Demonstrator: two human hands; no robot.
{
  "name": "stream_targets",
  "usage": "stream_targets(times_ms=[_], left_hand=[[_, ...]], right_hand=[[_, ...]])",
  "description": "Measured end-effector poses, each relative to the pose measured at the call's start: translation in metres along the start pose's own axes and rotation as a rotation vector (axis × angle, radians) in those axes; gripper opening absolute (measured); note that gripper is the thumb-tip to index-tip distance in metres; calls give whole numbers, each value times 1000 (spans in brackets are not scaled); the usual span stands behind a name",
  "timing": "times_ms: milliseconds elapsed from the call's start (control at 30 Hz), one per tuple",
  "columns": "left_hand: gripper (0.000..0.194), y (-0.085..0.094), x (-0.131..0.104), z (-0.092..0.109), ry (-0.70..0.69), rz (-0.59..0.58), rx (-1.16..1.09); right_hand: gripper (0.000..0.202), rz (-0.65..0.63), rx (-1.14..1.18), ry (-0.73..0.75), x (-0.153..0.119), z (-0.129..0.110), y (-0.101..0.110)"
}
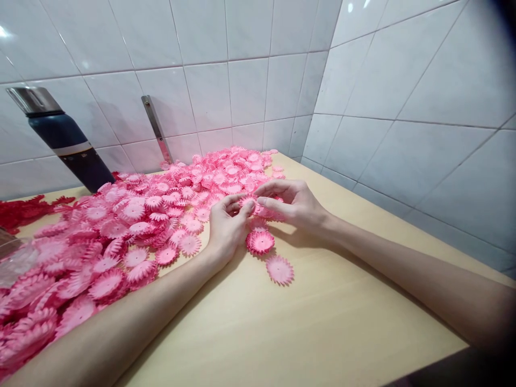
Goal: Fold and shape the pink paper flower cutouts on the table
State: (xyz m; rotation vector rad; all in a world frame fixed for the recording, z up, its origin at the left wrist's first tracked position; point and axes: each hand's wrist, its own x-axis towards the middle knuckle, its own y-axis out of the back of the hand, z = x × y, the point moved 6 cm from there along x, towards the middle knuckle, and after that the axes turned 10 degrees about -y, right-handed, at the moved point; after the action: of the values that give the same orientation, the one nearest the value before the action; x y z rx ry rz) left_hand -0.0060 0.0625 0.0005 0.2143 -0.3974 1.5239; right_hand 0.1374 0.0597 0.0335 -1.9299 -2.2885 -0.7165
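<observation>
Between my two hands is a pink petal disc with a fringed edge. My left hand pinches it between thumb and fingers. From the other side my right hand reaches in, thumb and forefinger close together at the disc's edge; whether it grips the same disc or another piece, I cannot make out. Just below the hands lies a small stack of darker-edged pink discs, and nearer to me a single pale pink disc lies flat on the table.
A large heap of pink fringed discs covers the table's left and back. A dark blue flask stands behind it, with red pieces at the far left. A metal strip leans on the tiled wall. Bare wooden tabletop lies in front.
</observation>
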Motion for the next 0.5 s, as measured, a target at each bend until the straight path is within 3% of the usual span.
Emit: stream_targets(times_ms=[367,500], left_hand=[[32,0,-1,1,27,20,-29],[32,0,-3,3,43,32,-37]], right_hand=[[34,-72,21,46,-1,-1,-4],[31,-74,1,53,-1,-2,-6]])
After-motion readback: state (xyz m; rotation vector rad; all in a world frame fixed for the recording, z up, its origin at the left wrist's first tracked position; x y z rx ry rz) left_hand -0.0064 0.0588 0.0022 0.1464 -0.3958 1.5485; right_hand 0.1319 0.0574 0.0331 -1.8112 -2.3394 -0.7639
